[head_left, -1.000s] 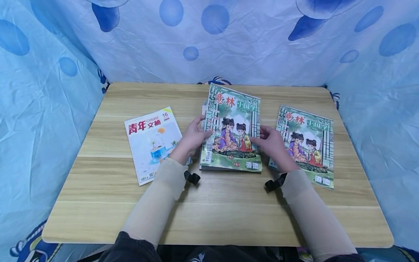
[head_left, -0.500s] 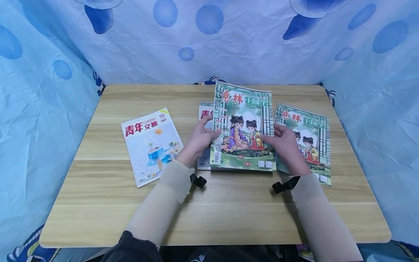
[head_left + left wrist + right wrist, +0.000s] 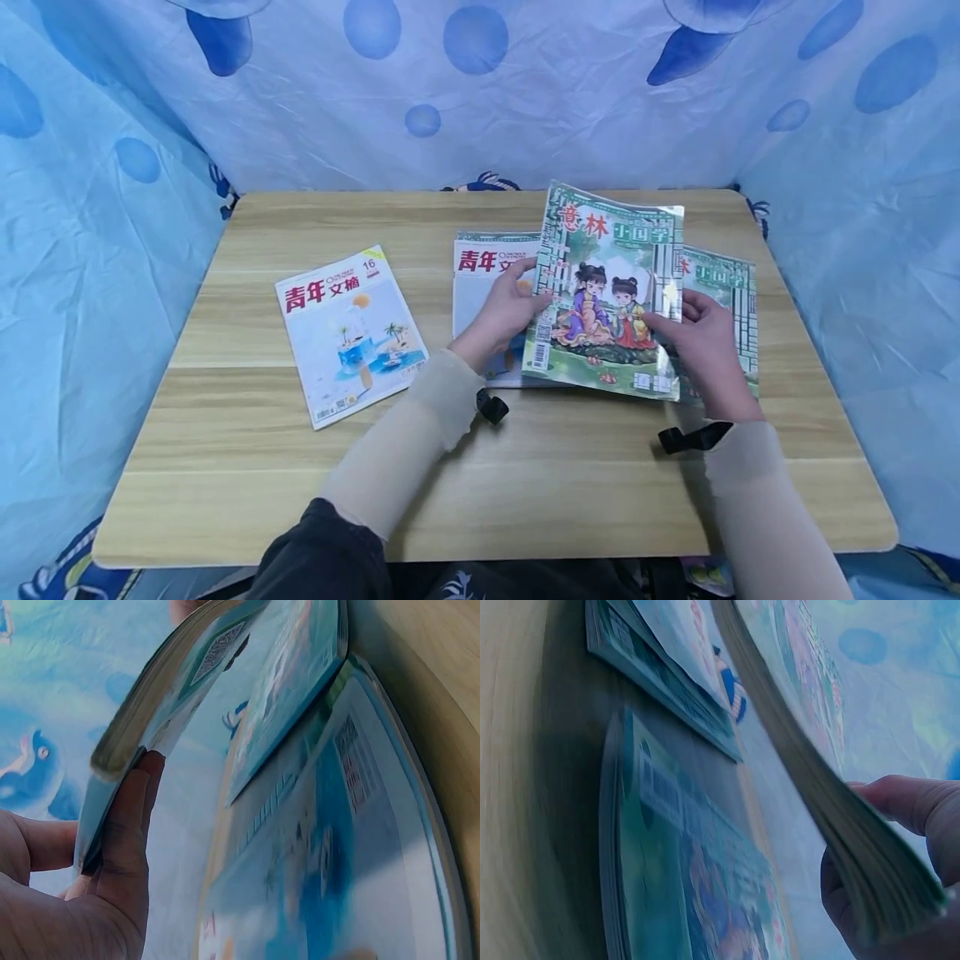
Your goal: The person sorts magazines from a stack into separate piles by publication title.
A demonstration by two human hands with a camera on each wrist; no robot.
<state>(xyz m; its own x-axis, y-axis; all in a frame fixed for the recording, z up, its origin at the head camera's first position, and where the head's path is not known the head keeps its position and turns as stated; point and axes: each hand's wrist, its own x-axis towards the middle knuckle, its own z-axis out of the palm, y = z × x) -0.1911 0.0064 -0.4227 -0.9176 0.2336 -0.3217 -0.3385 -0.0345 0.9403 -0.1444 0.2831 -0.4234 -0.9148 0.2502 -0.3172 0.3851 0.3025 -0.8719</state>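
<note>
Both hands hold a green-covered magazine [image 3: 611, 292] with two drawn children on it, lifted above the table and slightly tilted. My left hand [image 3: 506, 312] pinches its left edge, thumb on the cover and fingers underneath; the left wrist view shows this hand [image 3: 112, 877] at the edge. My right hand [image 3: 708, 350] grips the right edge, and its thumb [image 3: 900, 799] appears in the right wrist view. Below the held magazine, partly covered, lie a white magazine [image 3: 474, 304] in the middle and another green magazine [image 3: 731, 275] at the right.
A second white magazine [image 3: 356, 333] lies askew on the left of the wooden table [image 3: 525, 492]. Under the middle white one, a green edge [image 3: 495, 237] sticks out at the back. A blue patterned sheet [image 3: 570, 125] surrounds the table's back and sides.
Both hands have carried the green magazine to the right, from over the middle pile toward the right-hand green magazine. More of the middle white magazine is now uncovered.
</note>
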